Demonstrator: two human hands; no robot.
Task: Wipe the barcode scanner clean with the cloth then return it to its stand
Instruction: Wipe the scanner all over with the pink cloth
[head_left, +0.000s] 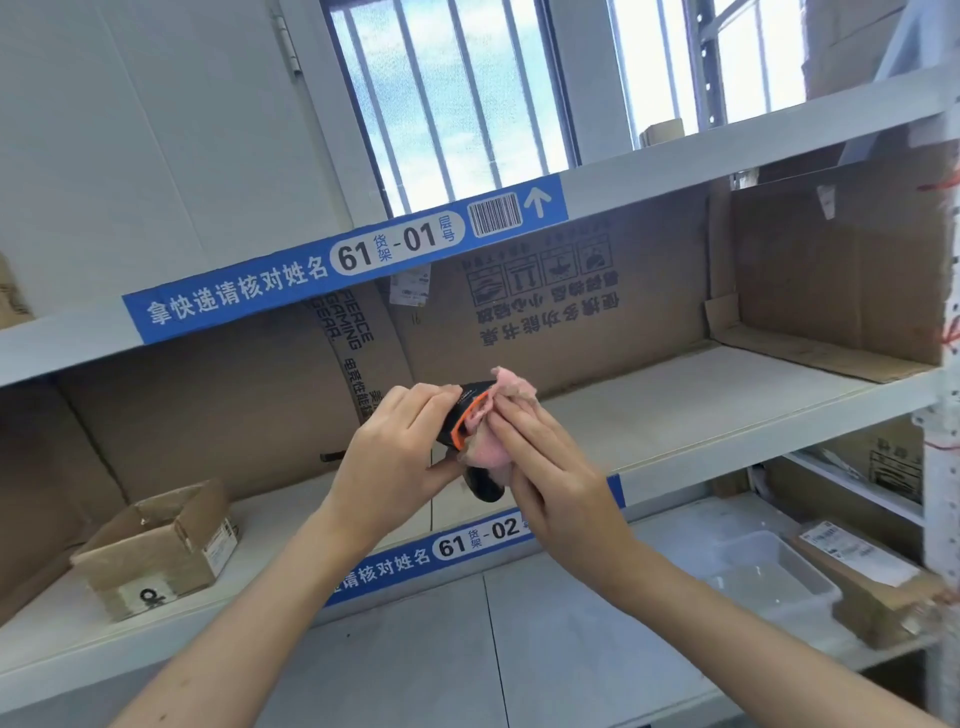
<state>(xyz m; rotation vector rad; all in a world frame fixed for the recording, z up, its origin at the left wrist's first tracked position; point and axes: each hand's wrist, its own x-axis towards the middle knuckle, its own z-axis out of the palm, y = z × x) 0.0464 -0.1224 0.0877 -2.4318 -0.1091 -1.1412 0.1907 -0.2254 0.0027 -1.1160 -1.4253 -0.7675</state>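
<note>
A black barcode scanner (470, 402) with an orange trim is held up in front of the middle shelf. My left hand (397, 447) grips its body from the left. My right hand (540, 462) presses a crumpled pink cloth (493, 421) against the scanner's front face and right side. The scanner's handle end (485, 488) pokes out below the two hands. A thin dark cable (431, 506) hangs down from it. I see no stand for the scanner.
Grey metal shelving with blue labels (343, 265) fills the view. A small open cardboard box (156, 545) sits on the middle shelf at left. Flattened cardboard (597, 291) lines the shelf's back. A clear plastic tray (769, 571) and a parcel (862, 582) lie lower right.
</note>
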